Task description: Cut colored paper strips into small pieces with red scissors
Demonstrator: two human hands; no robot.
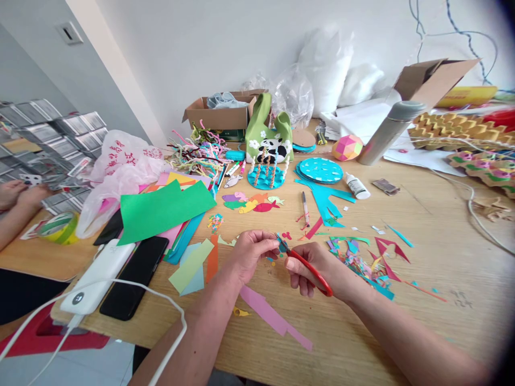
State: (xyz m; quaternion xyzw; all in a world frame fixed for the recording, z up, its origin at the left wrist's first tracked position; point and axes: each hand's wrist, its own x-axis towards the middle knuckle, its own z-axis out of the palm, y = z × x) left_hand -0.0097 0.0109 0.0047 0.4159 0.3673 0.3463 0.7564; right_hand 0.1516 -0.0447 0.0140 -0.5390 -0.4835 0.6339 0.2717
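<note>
My right hand [308, 265] is wrapped round the handles of red scissors [317, 279]. The blades point up and left to the fingertips of my left hand [253, 252], which pinch a small blue piece of paper [281, 244]. Small round paper bits lie on the table beneath the blades. A pink paper strip [265, 311] rests below my hands. Beyond them lie several coloured paper fish [249, 202] and a pen [304, 206]. Paper scraps [358, 262] are heaped to the right of my right hand.
Green paper sheets [161, 206], a black phone [134, 279] and a white power bank [94, 279] are at left. A white cable crosses my left forearm. Glue [357, 186], a grey flask [388, 134] and egg trays [462, 128] stand farther right. Another person's hands [24, 198] show at far left.
</note>
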